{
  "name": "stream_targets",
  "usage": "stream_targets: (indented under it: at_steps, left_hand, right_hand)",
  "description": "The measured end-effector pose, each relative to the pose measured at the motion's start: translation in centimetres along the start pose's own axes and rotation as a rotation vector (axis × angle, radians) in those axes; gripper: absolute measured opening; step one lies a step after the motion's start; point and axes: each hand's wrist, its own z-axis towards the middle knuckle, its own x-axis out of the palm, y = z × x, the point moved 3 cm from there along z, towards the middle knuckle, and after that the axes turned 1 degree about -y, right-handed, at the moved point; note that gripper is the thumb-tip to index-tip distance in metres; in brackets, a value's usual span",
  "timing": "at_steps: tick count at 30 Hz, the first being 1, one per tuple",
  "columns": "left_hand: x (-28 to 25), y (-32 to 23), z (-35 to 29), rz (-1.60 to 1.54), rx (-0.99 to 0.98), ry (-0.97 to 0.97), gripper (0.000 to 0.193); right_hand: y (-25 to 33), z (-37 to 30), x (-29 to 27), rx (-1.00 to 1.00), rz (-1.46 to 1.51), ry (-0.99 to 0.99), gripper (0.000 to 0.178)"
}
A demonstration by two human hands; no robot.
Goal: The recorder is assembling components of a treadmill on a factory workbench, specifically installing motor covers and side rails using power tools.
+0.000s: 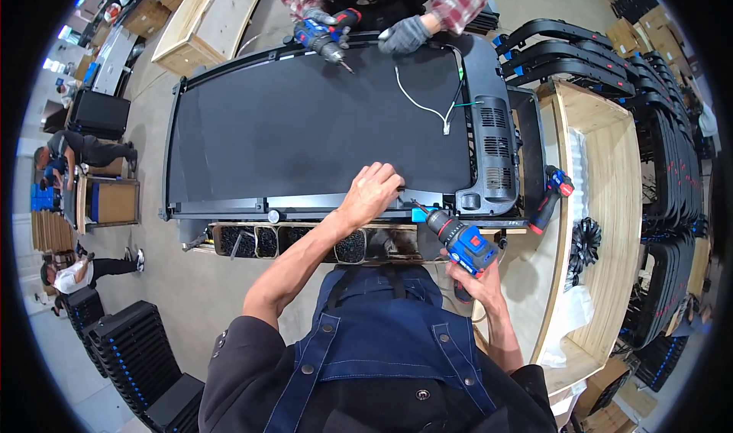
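A treadmill deck with a black belt (305, 135) lies across in front of me, its motor cover (495, 147) at the right end. My right hand (479, 280) is wrapped round the grip of a blue and black cordless drill (466, 243). The drill's bit points left and away, at the deck's near side rail (309, 202), beside a small bright blue piece (419, 214). My left hand (372, 192) rests at the near edge of the belt, just left of the bit. Its fingers are curled together; whatever they pinch is too small to make out.
Opposite me, a co-worker's gloved hands (405, 36) hold another cordless drill (324, 42) over the far rail. Loose white wires (427, 108) lie on the belt. Below the near rail are bins of dark screws (301, 242). A red-blue power tool (551, 198) sits by a wooden crate (611, 227).
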Motion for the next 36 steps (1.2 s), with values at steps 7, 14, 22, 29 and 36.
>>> stream_targets:
  at_steps: [7, 14, 22, 29, 36]
  left_hand:
    - [0.5, 1.6, -0.5, -0.108, -0.031, 0.038, 0.017]
    - [1.0, 2.2, -0.8, -0.170, -0.037, -0.052, 0.012]
    - [0.9, 2.4, -0.9, -0.186, -0.047, -0.053, 0.012]
    - [0.6, 2.5, -1.0, -0.200, -0.064, -0.026, 0.015]
    - [0.9, 3.0, -1.2, -0.232, -0.044, -0.022, 0.018]
  right_hand:
    - [5.0, 3.7, 0.5, -0.036, -0.631, 0.072, 0.036]
    - [6.9, 6.7, 1.3, 0.021, -0.794, 0.217, 0.027]
    - [7.8, 8.5, 1.8, 0.013, -0.889, 0.296, 0.028]
    - [7.3, 9.6, 2.1, 0.102, -0.931, 0.340, 0.032]
    - [10.8, 9.8, 5.3, -0.009, -1.231, 0.373, 0.036]
